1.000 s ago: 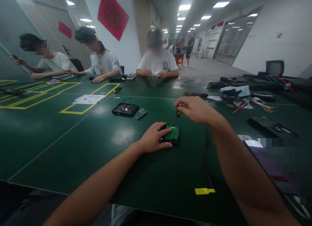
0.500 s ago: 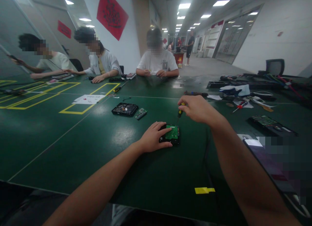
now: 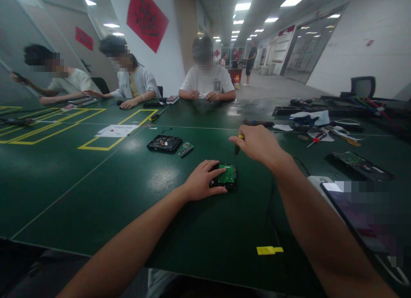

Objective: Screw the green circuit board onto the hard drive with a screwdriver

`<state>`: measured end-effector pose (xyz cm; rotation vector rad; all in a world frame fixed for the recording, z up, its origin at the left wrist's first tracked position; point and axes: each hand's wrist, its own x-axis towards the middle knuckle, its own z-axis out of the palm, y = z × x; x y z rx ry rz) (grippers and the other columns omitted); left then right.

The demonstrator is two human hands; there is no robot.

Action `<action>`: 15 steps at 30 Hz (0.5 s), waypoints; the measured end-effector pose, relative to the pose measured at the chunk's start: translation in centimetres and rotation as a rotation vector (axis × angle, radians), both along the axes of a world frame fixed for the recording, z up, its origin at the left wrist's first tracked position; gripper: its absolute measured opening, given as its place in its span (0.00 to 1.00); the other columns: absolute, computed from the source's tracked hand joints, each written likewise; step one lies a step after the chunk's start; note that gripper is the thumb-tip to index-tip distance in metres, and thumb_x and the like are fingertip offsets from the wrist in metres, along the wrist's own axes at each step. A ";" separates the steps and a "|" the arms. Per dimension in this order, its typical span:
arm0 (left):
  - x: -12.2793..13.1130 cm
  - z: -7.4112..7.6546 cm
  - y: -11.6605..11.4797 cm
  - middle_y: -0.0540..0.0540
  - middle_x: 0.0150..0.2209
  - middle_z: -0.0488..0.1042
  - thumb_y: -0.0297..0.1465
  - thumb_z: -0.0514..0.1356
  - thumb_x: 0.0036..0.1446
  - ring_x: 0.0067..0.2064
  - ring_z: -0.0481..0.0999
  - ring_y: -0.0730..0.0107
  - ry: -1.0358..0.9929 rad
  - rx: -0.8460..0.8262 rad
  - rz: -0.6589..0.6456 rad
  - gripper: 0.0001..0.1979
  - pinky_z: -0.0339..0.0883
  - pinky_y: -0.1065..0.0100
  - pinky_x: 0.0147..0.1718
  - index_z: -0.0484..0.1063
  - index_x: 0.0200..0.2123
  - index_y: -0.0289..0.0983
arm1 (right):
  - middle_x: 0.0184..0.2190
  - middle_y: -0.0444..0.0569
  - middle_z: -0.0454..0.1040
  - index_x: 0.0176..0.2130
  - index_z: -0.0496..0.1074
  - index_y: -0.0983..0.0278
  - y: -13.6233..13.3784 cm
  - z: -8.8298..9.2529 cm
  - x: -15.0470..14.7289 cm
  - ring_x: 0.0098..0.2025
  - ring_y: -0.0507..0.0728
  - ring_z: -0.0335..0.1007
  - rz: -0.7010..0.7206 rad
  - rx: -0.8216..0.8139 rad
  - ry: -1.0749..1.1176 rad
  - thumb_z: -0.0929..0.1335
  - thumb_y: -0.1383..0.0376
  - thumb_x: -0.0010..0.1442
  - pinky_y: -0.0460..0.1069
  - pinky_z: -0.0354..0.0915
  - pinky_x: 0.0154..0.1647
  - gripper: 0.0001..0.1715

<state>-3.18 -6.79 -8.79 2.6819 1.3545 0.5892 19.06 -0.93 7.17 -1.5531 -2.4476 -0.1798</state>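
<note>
A black hard drive (image 3: 231, 186) with a green circuit board (image 3: 227, 174) facing up lies on the table in front of me. My left hand (image 3: 202, 181) holds it down from the left, thumb along the near edge and fingers spread over the board and far side. My right hand (image 3: 261, 144) is wrapped round a yellow-and-black screwdriver (image 3: 236, 149). The tool points down, its thin shaft reaching the far right corner of the drive. Whether the tip sits in a screw is too small to tell.
Further left lie an opened black drive (image 3: 164, 144) and a loose circuit board (image 3: 186, 150). On the right are another drive (image 3: 361, 164), a phone-like screen (image 3: 353, 216), a red screwdriver (image 3: 317, 138) and gloves (image 3: 310, 118). Several people sit across the green table (image 3: 105, 195).
My right hand has turned and shifted slightly on the screwdriver, covering more of its handle. The left hand and the hard drive have stayed put.
</note>
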 end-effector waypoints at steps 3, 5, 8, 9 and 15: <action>0.0 0.0 0.0 0.36 0.72 0.61 0.58 0.63 0.63 0.72 0.62 0.41 -0.005 0.005 -0.006 0.39 0.54 0.41 0.71 0.66 0.70 0.44 | 0.39 0.64 0.83 0.46 0.80 0.66 -0.2 0.0 -0.2 0.44 0.71 0.80 -0.024 0.007 -0.008 0.65 0.47 0.72 0.57 0.66 0.40 0.27; 0.0 0.0 0.0 0.35 0.72 0.61 0.58 0.63 0.64 0.72 0.61 0.42 -0.004 0.007 -0.007 0.39 0.53 0.41 0.72 0.67 0.70 0.43 | 0.39 0.65 0.83 0.46 0.80 0.66 -0.3 0.0 -0.3 0.44 0.72 0.80 -0.031 0.015 -0.009 0.64 0.45 0.71 0.57 0.67 0.40 0.29; 0.1 0.1 -0.1 0.35 0.72 0.61 0.58 0.64 0.64 0.72 0.61 0.42 0.003 0.002 0.001 0.39 0.53 0.41 0.72 0.67 0.70 0.44 | 0.39 0.65 0.83 0.45 0.80 0.66 -0.3 -0.1 -0.4 0.44 0.72 0.80 -0.043 0.020 -0.003 0.64 0.42 0.70 0.58 0.67 0.40 0.32; 0.1 0.2 -0.1 0.35 0.72 0.61 0.57 0.64 0.63 0.72 0.61 0.42 0.004 0.000 0.002 0.39 0.53 0.41 0.71 0.67 0.70 0.43 | 0.40 0.65 0.83 0.45 0.80 0.66 -0.3 -0.1 -0.4 0.44 0.72 0.80 -0.038 0.017 -0.002 0.65 0.42 0.70 0.57 0.67 0.41 0.31; 0.1 0.3 -0.2 0.36 0.72 0.61 0.57 0.63 0.64 0.71 0.62 0.41 -0.006 -0.002 -0.002 0.39 0.55 0.41 0.71 0.67 0.70 0.43 | 0.46 0.56 0.85 0.48 0.80 0.64 0.6 -0.3 0.3 0.50 0.64 0.80 0.225 -0.056 0.026 0.68 0.65 0.70 0.54 0.68 0.49 0.12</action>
